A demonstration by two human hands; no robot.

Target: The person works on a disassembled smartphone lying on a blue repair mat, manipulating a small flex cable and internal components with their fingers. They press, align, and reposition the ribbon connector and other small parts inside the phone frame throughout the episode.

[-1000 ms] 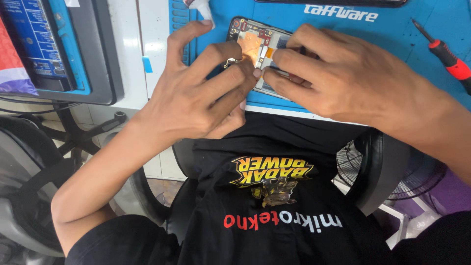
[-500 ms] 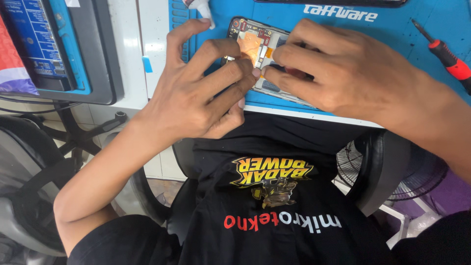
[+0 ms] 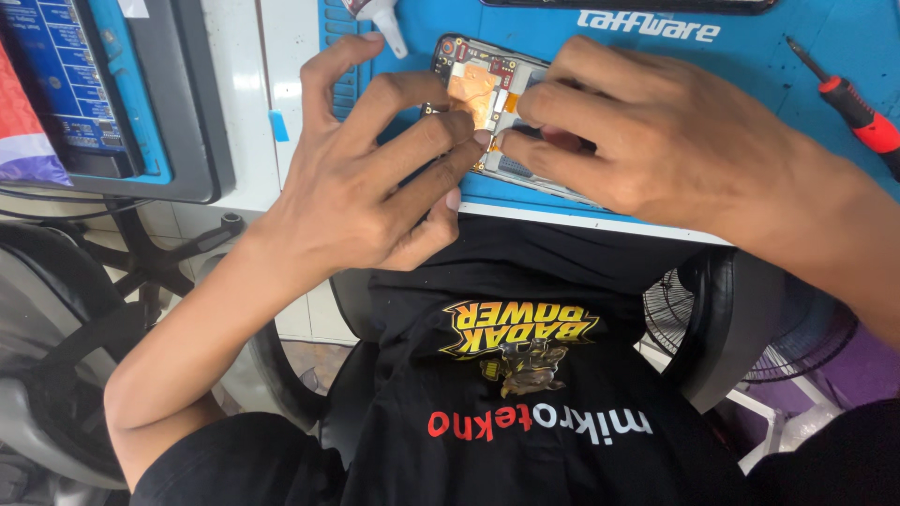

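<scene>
Both hands pinch at an opened phone point(image 3: 487, 103) lying on the blue mat point(image 3: 750, 84): left hand point(image 3: 375, 178) and right hand point(image 3: 647, 131) fingers nearly closed over its orange flex cable. Thin and fragile, it looks best held by its rigid edges. A red screwdriver point(image 3: 848, 98) lies beyond the right fingers.

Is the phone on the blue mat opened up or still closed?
Opened: the phone shows bare circuit boards and an orange flex strip.

Bright even light is falling from above; the mat point(image 3: 750, 84) is showing mild glare, hands casting soft shadows, edges bending slightly, focus holding sharp.
</scene>
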